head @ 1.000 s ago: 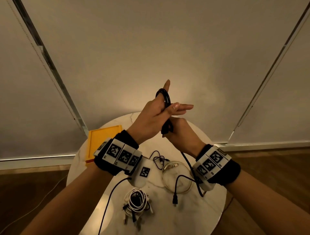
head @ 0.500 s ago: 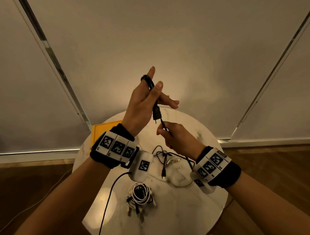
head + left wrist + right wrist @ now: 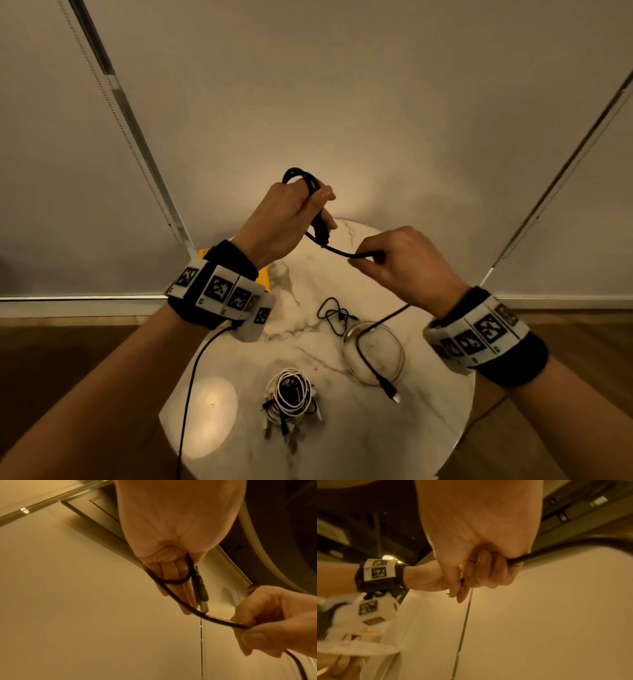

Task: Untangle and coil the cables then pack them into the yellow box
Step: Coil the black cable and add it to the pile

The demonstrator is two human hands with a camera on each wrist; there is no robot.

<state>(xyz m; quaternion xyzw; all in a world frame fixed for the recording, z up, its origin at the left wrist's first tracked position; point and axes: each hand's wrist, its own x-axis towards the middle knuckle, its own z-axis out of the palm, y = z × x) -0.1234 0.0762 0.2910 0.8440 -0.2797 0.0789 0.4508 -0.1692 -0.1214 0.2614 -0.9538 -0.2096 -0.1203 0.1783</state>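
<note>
Near the round marble table's [image 3: 342, 445] front edge lies a bundle of white and black cables [image 3: 291, 394]. Behind it, toward the right edge, a clear coiled cable [image 3: 399, 356] and a thin black cable [image 3: 334, 313] rest. Above them the right hand [image 3: 400, 265] pinches the black USB cable [image 3: 342, 252]; the left hand [image 3: 277, 222] grips its loops. The yellow box [image 3: 263, 275] peeks out at the far left edge. Wristbands [image 3: 219, 291] carry square coded markers, with no readable writing.
</note>
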